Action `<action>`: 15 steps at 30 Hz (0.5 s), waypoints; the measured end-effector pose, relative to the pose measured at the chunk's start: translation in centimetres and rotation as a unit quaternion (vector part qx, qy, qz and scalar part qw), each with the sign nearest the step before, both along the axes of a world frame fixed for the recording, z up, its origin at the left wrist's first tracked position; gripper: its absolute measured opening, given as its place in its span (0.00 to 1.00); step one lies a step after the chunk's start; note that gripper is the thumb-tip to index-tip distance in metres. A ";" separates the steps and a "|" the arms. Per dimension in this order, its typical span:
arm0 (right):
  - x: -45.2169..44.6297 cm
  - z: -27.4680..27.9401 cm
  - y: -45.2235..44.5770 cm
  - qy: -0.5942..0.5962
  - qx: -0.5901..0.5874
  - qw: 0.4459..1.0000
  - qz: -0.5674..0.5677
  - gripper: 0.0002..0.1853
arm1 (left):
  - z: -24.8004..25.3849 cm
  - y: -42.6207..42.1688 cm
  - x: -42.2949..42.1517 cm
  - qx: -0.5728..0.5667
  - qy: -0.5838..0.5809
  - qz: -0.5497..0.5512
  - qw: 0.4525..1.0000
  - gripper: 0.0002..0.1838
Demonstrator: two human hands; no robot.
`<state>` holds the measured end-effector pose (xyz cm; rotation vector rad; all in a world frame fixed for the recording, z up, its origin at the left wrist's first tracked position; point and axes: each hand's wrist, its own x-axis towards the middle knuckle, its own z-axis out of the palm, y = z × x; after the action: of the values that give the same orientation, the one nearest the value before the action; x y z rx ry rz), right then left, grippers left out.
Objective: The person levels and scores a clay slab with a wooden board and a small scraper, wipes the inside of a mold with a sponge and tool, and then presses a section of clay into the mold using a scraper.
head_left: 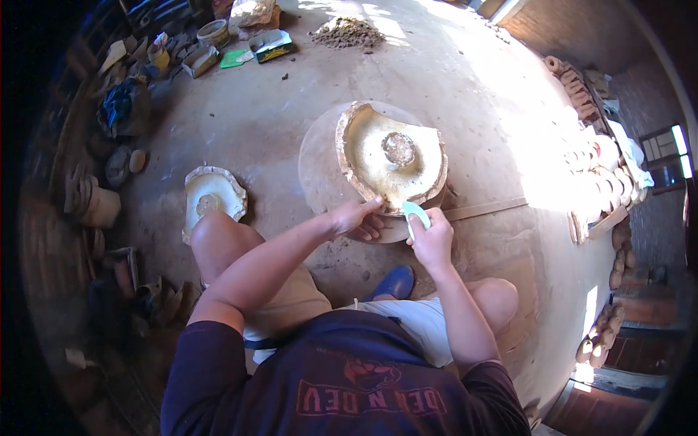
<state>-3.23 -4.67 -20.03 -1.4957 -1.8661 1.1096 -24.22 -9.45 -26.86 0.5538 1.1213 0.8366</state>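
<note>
A pale plaster mould (363,156) with a rough brown rim and a round raised knob (398,149) in its hollow rests on a round board (318,163) in front of me. My left hand (358,219) holds the near edge of the mould, thumb on the rim and fingers curled down its outer side. In my right hand (434,238) is a flat pale green scraper (416,216), pinched between thumb and fingers. Its tip is at the mould's near rim; whether it touches, I cannot tell.
A second plaster mould piece (229,190) lies on the floor beside my left knee. A wooden strip (486,209) runs right from the board. Heaped clay (347,33), a green-and-yellow box (271,45) and a bucket (100,206) stand farther off. Stacked clay pieces (607,174) line the right.
</note>
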 end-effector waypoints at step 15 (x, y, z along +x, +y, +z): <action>-0.3 -4.3 0.3 0.030 0.051 0.998 -0.023 0.11 | -0.8 1.3 -0.5 0.023 0.067 0.147 0.987 0.27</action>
<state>-3.54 -4.36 -24.34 -1.4261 -1.8116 1.0112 -24.77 -8.18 -27.62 0.4945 1.3297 1.0958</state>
